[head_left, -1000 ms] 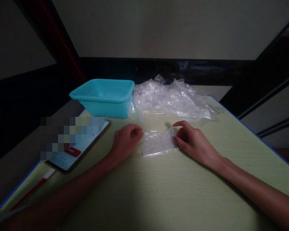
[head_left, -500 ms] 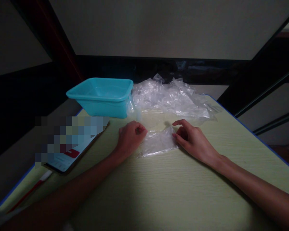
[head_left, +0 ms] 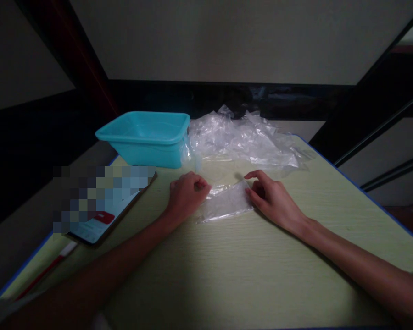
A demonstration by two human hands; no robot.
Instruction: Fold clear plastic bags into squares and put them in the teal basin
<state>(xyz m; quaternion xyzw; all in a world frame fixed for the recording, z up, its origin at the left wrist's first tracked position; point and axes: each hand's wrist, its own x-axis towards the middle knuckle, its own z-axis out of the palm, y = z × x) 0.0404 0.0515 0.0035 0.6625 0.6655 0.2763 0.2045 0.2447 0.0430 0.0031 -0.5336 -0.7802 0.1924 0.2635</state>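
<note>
**Closer in from the left on small clear plastic bag (head_left: 227,201)**

Find bag lying flat on pale wood-grain table (head_left: 227,270), at mid-frame, slightly right of centre. Note bright creases along the top and a glossy line along the bottom edge.

Compare with a second ago: see left hand (head_left: 188,195) shifted inward, from beside the bag's left end to its upper left edge. Note thumb and fingertips pressed together there, apparently pinching the plastic. See little change in right hand (head_left: 277,199): thumb at the bag's right edge, index finger reaching forward and apart from it, remaining fingers curled. Cannot tell about any plastic caught between thumb and curled fingers.

Read the shift, as judgement only, as a surer hold on the left side, with the bag kept flat between both hands.

Log surroundings. Beyond the bag, upper centre to right: heap of clear plastic bags (head_left: 241,137), crumpled. Upper left of centre: turquoise plastic basin (head_left: 147,156), with clear film (head_left: 187,153) at its right wall. Mid-left: smartphone (head_left: 106,217), face up and slanted, screen partly masked. Lower left: red cable (head_left: 43,275), with white plug (head_left: 69,248) at the phone's near end.
</note>
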